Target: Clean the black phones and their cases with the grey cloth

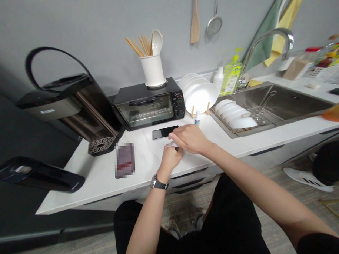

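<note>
Left hand: the left hand [170,158] is above the front part of the tabletop [145,152], with a watch [159,183] on its wrist. Its fingers are mostly covered, so I cannot tell if they are closed on something.
Right hand: the right hand [190,138] lies across the left one. Its fingers are bent and near to each other; whether they clamp anything, I cannot tell.
Small pale thing: between the two hands shows a small pale thing [172,144], partly covered. What it is, I cannot say with certainty.
Phone: a dark phone [164,132] lies flat, just beyond the hands.
Small bottle: a small white-topped bottle [197,118] stands upright behind the right hand, its lower part hidden.
Pixelated item: a purplish item [124,160] lies to the left, apart from both hands.
Work between the hands: I judge it is under way, because both hands are together at the pale thing. No finished result is visible, and how much is left cannot be known from this view.
</note>
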Demonstrator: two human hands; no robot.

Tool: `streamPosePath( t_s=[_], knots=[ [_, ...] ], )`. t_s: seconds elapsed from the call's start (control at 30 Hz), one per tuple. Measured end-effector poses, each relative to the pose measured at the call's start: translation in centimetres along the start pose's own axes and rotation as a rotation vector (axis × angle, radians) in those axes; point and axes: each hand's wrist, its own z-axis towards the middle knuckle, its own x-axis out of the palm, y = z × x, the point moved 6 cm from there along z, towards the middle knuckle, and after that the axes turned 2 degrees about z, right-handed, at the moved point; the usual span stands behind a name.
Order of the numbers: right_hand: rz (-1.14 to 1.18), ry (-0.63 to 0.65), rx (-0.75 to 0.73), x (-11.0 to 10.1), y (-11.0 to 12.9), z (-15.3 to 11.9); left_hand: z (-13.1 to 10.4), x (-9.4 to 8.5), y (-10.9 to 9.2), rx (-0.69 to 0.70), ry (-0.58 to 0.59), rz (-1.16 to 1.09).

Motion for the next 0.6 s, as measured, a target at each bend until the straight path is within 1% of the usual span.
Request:
streamPosePath(
  t_s=[0.07,0.1,0.13,0.17,0.23,0.33,0.37,0.4,0.43,0.5,0.57,0.6],
  knots=[
    [0.061,0.001,0.125,-0.2,-2.5,-0.4,-0.4,-0.5,-0.1,-0.013,0.013,-0.022],
    [0.073,-0.001,0.177,-0.3,-3.2,-0.6,-0.4,-0.6,-0.2,-0.021,0.015,-0.033],
    [0.072,-0.007,0.211,-0.3,-3.5,-0.7,-0.4,-0.6,-0.2,-0.028,0.017,-0.040],
    [0.059,-0.017,0.220,-0.3,-3.3,-0.8,-0.3,-0.4,-0.2,-0.033,0.021,-0.039],
    [0.016,-0.042,0.154,-0.2,-1.3,-0.5,0.2,0.1,-0.2,-0.034,0.033,-0.022],
    [-0.048,-0.042,-0.039,0.2,2.6,0.0,0.7,0.5,0.1,-0.039,-0.007,0.007],
    [-0.061,-0.030,-0.076,0.3,3.3,0.2,0.7,0.4,0.3,-0.038,-0.020,0.014],
    [-0.062,-0.015,-0.087,0.4,3.4,0.2,0.6,0.2,0.4,-0.035,-0.020,0.026],
    [-0.050,-0.003,-0.072,0.4,2.9,0.2,0.4,0.0,0.5,-0.029,-0.006,0.038],
    [0.011,0.009,0.014,0.3,0.8,0.0,0.0,-0.6,0.5,-0.016,0.030,0.053],
    [0.097,0.013,0.113,0.2,-1.3,-0.3,-0.3,-1.1,0.3,-0.008,0.039,0.041],
    [0.136,0.007,0.143,0.3,-1.9,-0.4,-0.4,-1.2,0.2,-0.006,0.035,0.037]
  ],
)
